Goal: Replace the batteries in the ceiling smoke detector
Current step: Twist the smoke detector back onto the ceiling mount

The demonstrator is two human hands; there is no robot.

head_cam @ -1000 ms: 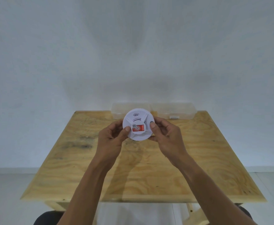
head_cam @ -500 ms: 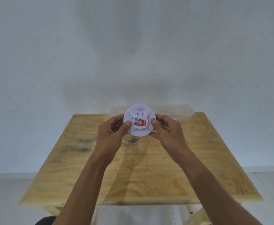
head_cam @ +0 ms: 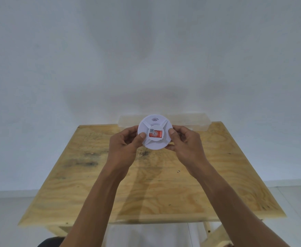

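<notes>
Holding smoke detector [head_cam: 155, 131] mid-frame above table [head_cam: 151, 186]: left hand [head_cam: 123, 148], right hand [head_cam: 186, 147] clamped on opposite rims, thumbs on face, probably to twist it open. Clear box [head_cam: 187, 121] behind, contents unclear.

A plain pale wall [head_cam: 146, 50] fills most of the view, marked only by soft grey shadows. A plywood table [head_cam: 92, 184] is set against it, its top stained with dark smudges near the middle. A light tiled floor [head_cam: 3, 220] is seen on both sides, edged by a white skirting board [head_cam: 288, 183]. The light is even and diffuse.
</notes>
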